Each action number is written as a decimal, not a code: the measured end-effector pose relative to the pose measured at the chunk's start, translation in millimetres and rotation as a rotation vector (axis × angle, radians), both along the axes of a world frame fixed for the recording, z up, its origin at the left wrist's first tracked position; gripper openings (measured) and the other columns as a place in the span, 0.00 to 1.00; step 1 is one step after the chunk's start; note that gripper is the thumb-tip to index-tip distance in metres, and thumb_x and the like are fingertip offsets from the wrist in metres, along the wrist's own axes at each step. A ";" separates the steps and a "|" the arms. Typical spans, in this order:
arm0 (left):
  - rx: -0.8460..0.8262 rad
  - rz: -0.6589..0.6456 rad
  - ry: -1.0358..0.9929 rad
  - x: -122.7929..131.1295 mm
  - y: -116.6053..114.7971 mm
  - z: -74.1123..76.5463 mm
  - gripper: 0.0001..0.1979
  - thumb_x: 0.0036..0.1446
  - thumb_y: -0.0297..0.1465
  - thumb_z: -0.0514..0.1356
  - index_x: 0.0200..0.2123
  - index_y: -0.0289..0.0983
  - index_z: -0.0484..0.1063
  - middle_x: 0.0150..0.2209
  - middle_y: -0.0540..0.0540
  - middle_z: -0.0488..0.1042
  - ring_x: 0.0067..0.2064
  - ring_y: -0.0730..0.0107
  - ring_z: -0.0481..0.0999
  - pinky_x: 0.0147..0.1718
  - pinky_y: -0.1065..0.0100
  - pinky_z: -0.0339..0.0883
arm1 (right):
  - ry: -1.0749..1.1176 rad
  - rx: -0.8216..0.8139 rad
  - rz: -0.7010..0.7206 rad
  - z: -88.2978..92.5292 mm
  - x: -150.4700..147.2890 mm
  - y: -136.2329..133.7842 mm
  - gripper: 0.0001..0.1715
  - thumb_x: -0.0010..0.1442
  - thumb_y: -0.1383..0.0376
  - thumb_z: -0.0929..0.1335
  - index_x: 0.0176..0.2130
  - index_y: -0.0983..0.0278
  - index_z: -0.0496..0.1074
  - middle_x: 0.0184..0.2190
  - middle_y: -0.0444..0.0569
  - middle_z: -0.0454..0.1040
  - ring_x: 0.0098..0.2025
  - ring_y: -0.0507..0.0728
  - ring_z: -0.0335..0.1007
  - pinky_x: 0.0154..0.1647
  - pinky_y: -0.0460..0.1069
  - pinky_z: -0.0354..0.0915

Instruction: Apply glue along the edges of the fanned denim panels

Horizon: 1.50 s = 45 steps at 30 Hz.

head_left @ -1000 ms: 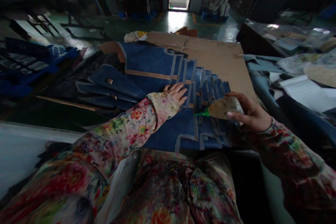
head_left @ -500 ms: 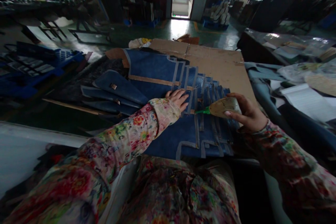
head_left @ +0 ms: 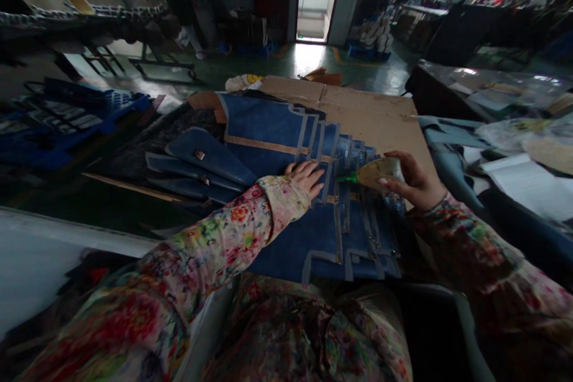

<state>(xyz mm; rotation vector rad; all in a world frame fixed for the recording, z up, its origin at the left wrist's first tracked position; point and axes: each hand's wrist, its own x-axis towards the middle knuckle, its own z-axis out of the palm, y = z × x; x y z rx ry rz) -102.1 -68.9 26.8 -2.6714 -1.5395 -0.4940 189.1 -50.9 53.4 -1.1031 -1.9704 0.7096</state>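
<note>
the right hand (head_left: pixel 414 182) is curled shut around a squeeze bottle (head_left: pixel 378 172) with a green nozzle (head_left: pixel 347 178); thumb and fingers wrap its tan body, and the nozzle points left and slightly down at the fanned stack of blue fabric pieces (head_left: pixel 313 191). the nozzle tip sits just at a grey-edged border strip near the middle of the fan, though contact with the cloth cannot be told. the left hand (head_left: pixel 307 176) lies flat with its fingers spread and extended, gripping nothing, pressing on the blue pieces just left of the nozzle.

the pieces overlap like steps on a cardboard sheet (head_left: pixel 380 113), which covers the table. more blue pieces (head_left: pixel 201 161) lie in a loose pile to the left.

the step in hand looks like running glue along the exposed edges. the next stroke would call for a steady squeeze and the flat hand keeping the fan from shifting.
</note>
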 end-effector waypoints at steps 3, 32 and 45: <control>0.029 -0.013 0.007 -1.2 0.1 -2.3 0.19 0.63 0.37 0.49 0.55 0.40 0.65 0.60 0.46 0.60 0.61 0.65 0.56 0.55 0.56 0.51 | 0.027 0.005 -0.027 2.1 -5.6 13.5 0.35 0.49 0.51 0.72 0.51 0.60 0.60 0.40 0.50 0.66 0.40 0.58 0.66 0.40 0.52 0.68; 0.093 -0.010 -0.032 -1.9 4.0 -11.6 0.18 0.62 0.38 0.51 0.54 0.42 0.65 0.59 0.47 0.62 0.60 0.66 0.58 0.55 0.56 0.52 | 0.205 -0.097 -0.199 -6.9 -17.2 54.4 0.39 0.41 0.46 0.74 0.47 0.61 0.64 0.39 0.48 0.68 0.41 0.58 0.67 0.43 0.55 0.68; 0.012 -0.094 -0.037 -1.9 1.6 -3.8 0.28 0.55 0.47 0.55 0.56 0.41 0.62 0.62 0.44 0.57 0.63 0.59 0.53 0.58 0.49 0.48 | 0.184 -0.269 -0.181 11.7 -18.2 26.3 0.37 0.41 0.46 0.75 0.46 0.60 0.67 0.39 0.48 0.71 0.41 0.60 0.69 0.43 0.54 0.69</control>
